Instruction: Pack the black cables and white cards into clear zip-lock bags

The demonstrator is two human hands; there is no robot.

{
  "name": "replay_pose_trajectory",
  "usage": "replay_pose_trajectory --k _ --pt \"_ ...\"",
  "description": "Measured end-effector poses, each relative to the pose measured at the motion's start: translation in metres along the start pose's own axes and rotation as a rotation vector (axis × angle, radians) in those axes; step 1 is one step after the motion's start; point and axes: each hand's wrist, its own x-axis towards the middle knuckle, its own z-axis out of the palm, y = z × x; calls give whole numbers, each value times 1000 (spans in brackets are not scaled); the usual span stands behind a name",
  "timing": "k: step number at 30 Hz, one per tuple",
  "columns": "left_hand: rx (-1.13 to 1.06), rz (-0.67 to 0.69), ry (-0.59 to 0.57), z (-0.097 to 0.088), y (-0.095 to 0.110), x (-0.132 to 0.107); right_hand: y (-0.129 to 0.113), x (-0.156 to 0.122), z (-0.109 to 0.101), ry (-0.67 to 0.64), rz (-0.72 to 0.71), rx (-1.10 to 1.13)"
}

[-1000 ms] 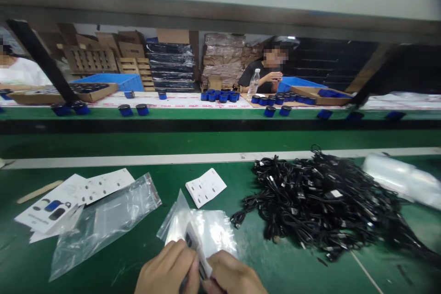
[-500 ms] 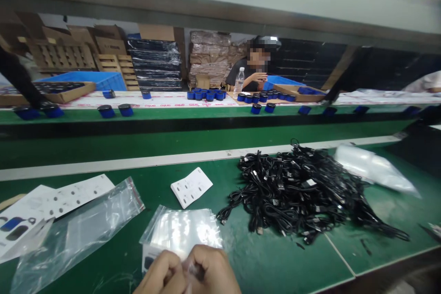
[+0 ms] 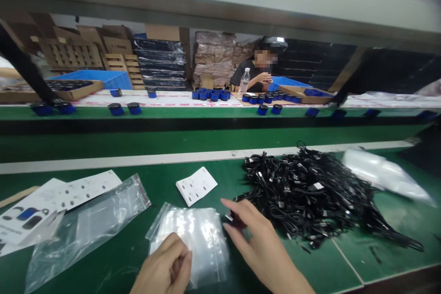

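Observation:
A stack of clear plastic zip bags (image 3: 203, 239) lies on the green bench in front of me. My left hand (image 3: 167, 262) rests over its near left part, fingers curled with thumb against them; what they pinch, if anything, is hidden. My right hand (image 3: 257, 241) is at the left edge of a heap of black USB cables (image 3: 296, 193). Its thumb and fingers are apart, around a cable end with a metal plug (image 3: 229, 217). Behind the bags sits a small stack of white printed cards (image 3: 197, 186).
On the left lie printed sheets (image 3: 37, 211) and a large clear bag (image 3: 89, 229). A roll of clear plastic (image 3: 382, 170) lies right of the cables. Blue-and-black round items (image 3: 134, 108) line the raised ledge. A person (image 3: 253, 73) sits across, near a water bottle (image 3: 244, 81).
My hands were together at the near edge of the bag stack. They have separated: the right moved right and forward to the cables, while the left stayed over the bags. The view shifted slightly.

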Motion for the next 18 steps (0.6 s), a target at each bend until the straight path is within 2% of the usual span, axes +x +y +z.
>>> replay_pose_trajectory --k 2,3,5,7,10,12,14,16,18 --pt "-7 14 40 2 0 0 -10 -13 13 18 275 570" --pt "-10 22 49 2 0 0 -13 -19 23 25 371 768" --pt "-14 41 40 2 -1 0 -15 -28 41 46 469 938" --pt "5 65 23 1 -2 -1 -11 -32 52 73 468 862" --pt "30 80 33 -1 -2 -2 -4 -34 48 131 355 559" --pt "37 89 68 -1 0 -4 -3 -36 38 153 198 362" --pt "57 100 148 3 1 -6 -4 -38 34 153 -7 253" --pt "96 106 261 7 2 -9 -8 -40 38 196 -185 203" --pt "137 111 358 11 3 -12 -12 -41 50 300 -273 177"
